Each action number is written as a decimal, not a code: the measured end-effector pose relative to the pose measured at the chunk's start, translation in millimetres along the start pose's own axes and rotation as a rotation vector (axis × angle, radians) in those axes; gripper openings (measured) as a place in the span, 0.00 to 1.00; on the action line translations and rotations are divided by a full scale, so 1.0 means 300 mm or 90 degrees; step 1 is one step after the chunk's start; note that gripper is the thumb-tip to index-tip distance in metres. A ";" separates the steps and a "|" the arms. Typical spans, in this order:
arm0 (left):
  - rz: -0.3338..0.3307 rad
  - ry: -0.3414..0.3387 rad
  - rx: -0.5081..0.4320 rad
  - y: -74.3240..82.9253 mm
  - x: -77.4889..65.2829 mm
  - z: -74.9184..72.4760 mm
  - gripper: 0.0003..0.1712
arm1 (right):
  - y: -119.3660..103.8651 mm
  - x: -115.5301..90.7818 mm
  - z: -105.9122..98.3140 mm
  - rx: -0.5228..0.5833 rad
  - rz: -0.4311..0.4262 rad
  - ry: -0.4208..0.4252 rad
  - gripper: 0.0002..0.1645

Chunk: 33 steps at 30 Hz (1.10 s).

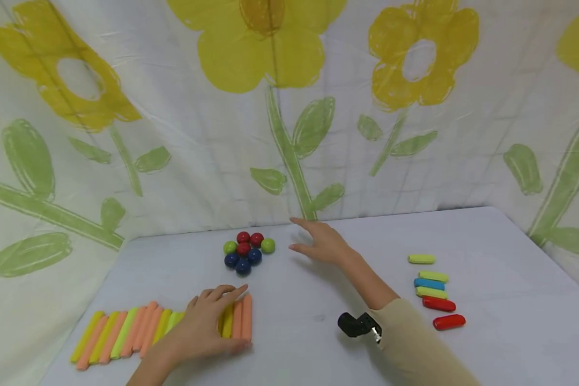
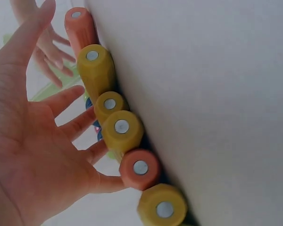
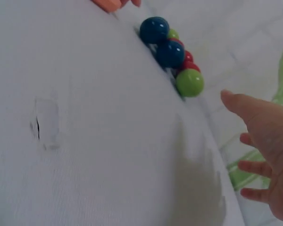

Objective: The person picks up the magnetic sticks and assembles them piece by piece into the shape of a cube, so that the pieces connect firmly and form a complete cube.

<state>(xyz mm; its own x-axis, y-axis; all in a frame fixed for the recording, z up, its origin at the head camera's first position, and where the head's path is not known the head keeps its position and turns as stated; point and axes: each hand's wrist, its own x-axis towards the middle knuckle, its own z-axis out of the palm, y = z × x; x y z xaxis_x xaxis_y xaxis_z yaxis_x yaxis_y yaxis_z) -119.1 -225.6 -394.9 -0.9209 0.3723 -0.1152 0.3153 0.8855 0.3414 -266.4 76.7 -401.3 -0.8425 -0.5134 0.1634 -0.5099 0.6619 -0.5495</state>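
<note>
My left hand (image 1: 202,324) is spread over the right part of a row of yellow, salmon and lime sticks (image 1: 120,340) lying side by side. Its thumb is down by the near end of the rightmost salmon stick (image 1: 247,316), and the index finger reaches over the far ends. In the left wrist view the fingers (image 2: 75,123) stretch against the sticks, whose ends carry round silvery discs (image 2: 121,126). My right hand (image 1: 324,244) hovers with fingers apart and holds nothing. To its left sits a cluster of glossy balls: red (image 1: 243,237), green (image 1: 267,245) and navy (image 1: 243,267).
Short sticks lie on the right of the white table (image 1: 318,300): lime (image 1: 422,259), blue (image 1: 429,284) and red (image 1: 449,321). A flower-printed cloth (image 1: 198,161) hangs behind the table's back edge. A black device (image 1: 359,325) sits at the right wrist.
</note>
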 end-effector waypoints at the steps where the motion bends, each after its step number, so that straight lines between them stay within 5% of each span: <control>1: 0.004 -0.001 -0.008 -0.003 0.004 0.001 0.61 | -0.004 0.012 0.012 0.015 -0.014 -0.001 0.42; 13: 0.017 0.008 -0.048 -0.002 0.035 0.018 0.60 | -0.015 0.088 0.132 0.130 -0.076 0.025 0.31; 25: 0.024 0.024 -0.047 -0.004 0.032 0.012 0.54 | -0.052 0.125 0.186 0.083 -0.013 0.054 0.25; 33: 0.033 0.039 -0.118 -0.010 0.029 0.001 0.52 | -0.068 0.131 0.212 0.059 -0.004 0.065 0.21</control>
<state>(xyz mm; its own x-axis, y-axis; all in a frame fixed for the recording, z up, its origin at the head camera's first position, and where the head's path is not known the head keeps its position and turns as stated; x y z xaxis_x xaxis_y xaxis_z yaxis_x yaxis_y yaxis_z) -128.1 -224.8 -397.1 -0.9185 0.3936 -0.0384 0.3201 0.7969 0.5123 -278.1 8.4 -435.8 -0.8547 -0.4564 0.2474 -0.5016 0.6031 -0.6202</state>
